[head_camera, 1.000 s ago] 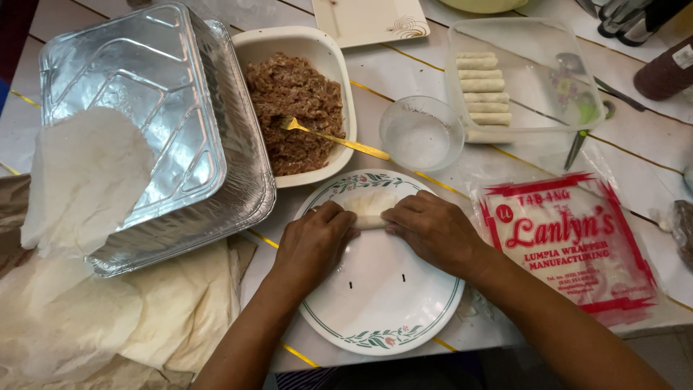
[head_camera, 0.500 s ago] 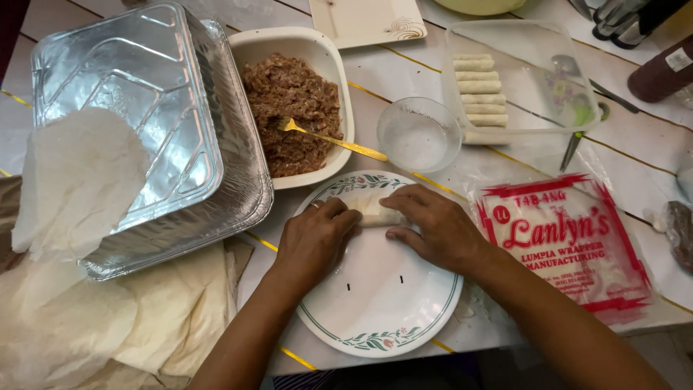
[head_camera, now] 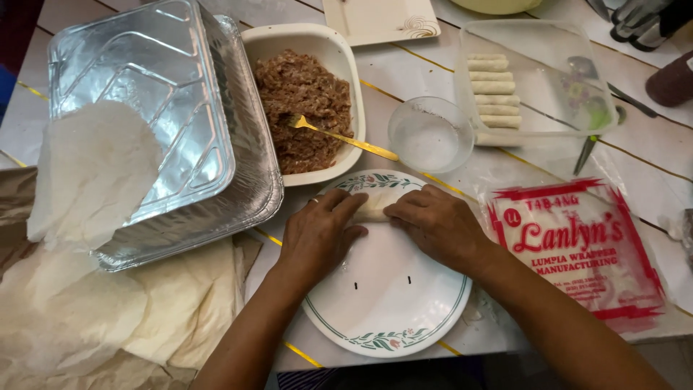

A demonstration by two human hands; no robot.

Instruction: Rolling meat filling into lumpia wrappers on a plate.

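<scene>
My left hand [head_camera: 317, 230] and my right hand [head_camera: 435, 225] press side by side on a pale rolled wrapper [head_camera: 375, 204] at the far part of a white plate with a green floral rim [head_camera: 386, 339]. Fingertips of both hands cover most of the roll. Just beyond the plate stands a cream rectangular dish of brown minced meat [head_camera: 303, 108] with a gold fork [head_camera: 339, 134] lying in it. A small clear glass bowl [head_camera: 429, 135] sits right of the dish.
Foil trays [head_camera: 166, 123] with a thin round wrapper [head_camera: 90, 173] draped over them stand at the left, more wrappers [head_camera: 108, 318] on brown paper below. A clear container [head_camera: 541, 79] holds several finished rolls [head_camera: 493, 90]. A red-and-white wrapper packet [head_camera: 577, 245] lies right.
Both hands have slid a little away from me across the plate, pushing the roll toward its far rim. Nothing else moved.
</scene>
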